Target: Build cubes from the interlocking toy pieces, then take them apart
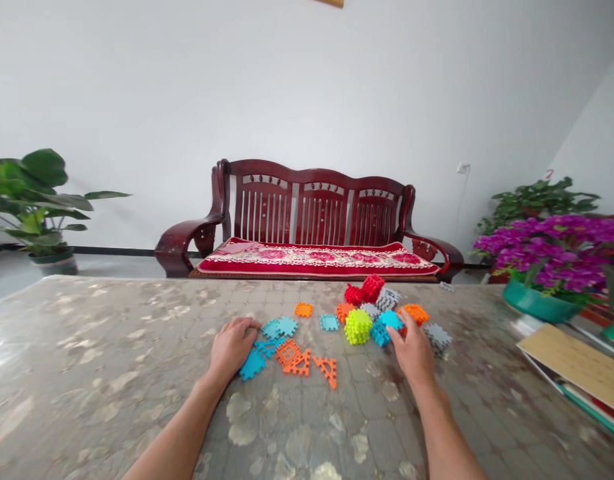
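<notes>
My left hand (pixel 233 347) rests on the table with its fingers loosely stretched and nothing seen in them. Beside its fingertips lie teal notched tiles (pixel 279 327) and a blue interlocking tile (pixel 253 362). To the right of these are an orange window tile (pixel 288 354) and an orange triangular tile (pixel 327 371). My right hand (pixel 415 347) has thumb and index finger closed at the right edge of a blue interlocking tile (pixel 391 320), above a blue stack (pixel 379 333). Its other fingers are partly hidden. Against the blue stack stands a lime-green stack (pixel 358 327).
Red tile stacks (pixel 372 289), grey tiles (pixel 387 299) and orange tiles (pixel 415 313) lie behind and around my right hand. A purple flower pot (pixel 539 300) and a notebook (pixel 581 360) sit at the right. Beyond the table (pixel 111 387) stands a wooden bench (pixel 321 207).
</notes>
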`<state>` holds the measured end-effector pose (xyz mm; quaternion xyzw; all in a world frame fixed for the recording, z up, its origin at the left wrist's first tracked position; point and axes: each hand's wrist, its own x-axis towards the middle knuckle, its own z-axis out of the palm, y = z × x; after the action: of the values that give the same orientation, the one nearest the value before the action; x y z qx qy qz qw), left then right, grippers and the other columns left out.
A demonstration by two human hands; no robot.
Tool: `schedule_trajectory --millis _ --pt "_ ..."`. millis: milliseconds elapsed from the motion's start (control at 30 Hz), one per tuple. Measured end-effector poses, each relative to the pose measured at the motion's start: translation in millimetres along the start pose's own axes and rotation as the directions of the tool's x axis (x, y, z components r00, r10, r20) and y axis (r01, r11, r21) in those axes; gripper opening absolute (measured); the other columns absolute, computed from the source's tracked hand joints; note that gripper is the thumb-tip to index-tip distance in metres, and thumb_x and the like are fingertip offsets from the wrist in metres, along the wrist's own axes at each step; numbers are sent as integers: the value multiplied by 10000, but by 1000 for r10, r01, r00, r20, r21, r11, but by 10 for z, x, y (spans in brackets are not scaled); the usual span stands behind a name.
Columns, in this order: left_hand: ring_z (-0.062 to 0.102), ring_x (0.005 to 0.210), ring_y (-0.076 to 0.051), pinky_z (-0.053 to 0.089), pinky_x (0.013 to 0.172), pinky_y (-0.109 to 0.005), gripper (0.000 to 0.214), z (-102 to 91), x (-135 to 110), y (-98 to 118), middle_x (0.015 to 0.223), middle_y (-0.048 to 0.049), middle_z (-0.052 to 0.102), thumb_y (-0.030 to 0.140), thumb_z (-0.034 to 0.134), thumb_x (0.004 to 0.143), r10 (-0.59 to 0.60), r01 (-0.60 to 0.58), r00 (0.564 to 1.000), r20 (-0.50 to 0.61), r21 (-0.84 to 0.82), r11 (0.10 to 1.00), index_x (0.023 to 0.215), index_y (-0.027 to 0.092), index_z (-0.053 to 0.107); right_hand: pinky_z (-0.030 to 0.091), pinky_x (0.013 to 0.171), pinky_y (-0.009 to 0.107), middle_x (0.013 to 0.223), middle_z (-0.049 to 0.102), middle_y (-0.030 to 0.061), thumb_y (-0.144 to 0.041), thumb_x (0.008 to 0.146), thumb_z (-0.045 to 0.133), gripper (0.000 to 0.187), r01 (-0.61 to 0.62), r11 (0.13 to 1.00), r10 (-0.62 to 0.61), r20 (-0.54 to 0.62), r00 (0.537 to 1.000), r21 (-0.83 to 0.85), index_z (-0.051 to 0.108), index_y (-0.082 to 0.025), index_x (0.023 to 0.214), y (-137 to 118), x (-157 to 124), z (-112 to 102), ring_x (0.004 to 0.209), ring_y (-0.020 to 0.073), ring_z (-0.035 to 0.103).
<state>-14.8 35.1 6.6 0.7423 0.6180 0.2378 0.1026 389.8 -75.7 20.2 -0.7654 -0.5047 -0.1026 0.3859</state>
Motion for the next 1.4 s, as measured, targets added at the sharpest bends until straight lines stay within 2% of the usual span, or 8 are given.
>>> schedule_trajectory --millis 200,500,800,1000,1133,1233,1400 --pt "597 1120 -220 423 990 -332 298 13 5 -12 1213 -7 675 261 458 841 6 -5 1000 -18 2 1000 988 286 716 439 944 410 1231 637 151 -406 847 497 578 17 1000 -17 49 999 6 466 -149 1364 -32 -6 104 1090 278 597" --pt "596 1125 -218 426 986 -328 302 -8 -13 12 1210 1 677 265 448 852 3 -3 1000 -13 16 1000 992 292 715 444 916 423 1263 599 176 -444 752 628 760 -22 988 36 93 995 -154 393 -144 1410 -81 -43 143 1116 327 587" --pt "595 1125 -236 428 987 -348 315 -2 -11 12 1220 -13 671 258 444 846 7 -6 1000 -13 14 1000 1002 285 716 434 975 424 1301 582 159 -362 767 586 697 -21 998 27 111 993 -51 399 -160 1407 40 -64 288 1178 303 565" --pt "589 1138 -224 424 992 -332 300 1 -7 1 1224 -2 668 264 452 847 2 -2 1000 -12 15 1000 995 290 712 435 975 428 1279 583 179 -402 780 580 698 -9 997 17 106 994 -79 411 -131 1400 -37 -66 262 1195 315 545" --pt "591 1133 -229 425 992 -342 300 -1 -10 2 1211 -1 674 260 457 841 -2 2 1000 -12 11 1000 993 294 713 441 959 435 1243 616 174 -448 848 484 585 -30 996 40 125 991 -79 496 -129 1339 -76 -56 243 1140 310 580" --pt "593 1128 -227 422 999 -343 295 1 -10 -2 1201 -4 678 260 460 839 6 -6 1000 -19 0 1000 985 289 715 443 963 422 1224 639 161 -457 854 459 544 -55 998 59 121 991 -38 561 -130 1276 -72 -53 236 1116 302 596" --pt "589 1130 -227 414 1006 -344 301 -4 -12 5 1213 -9 673 260 455 843 4 -4 1000 -15 -4 1000 990 284 716 438 986 410 1263 628 158 -474 825 478 587 -88 994 83 84 993 64 548 -124 1290 -36 -76 230 1136 291 597"
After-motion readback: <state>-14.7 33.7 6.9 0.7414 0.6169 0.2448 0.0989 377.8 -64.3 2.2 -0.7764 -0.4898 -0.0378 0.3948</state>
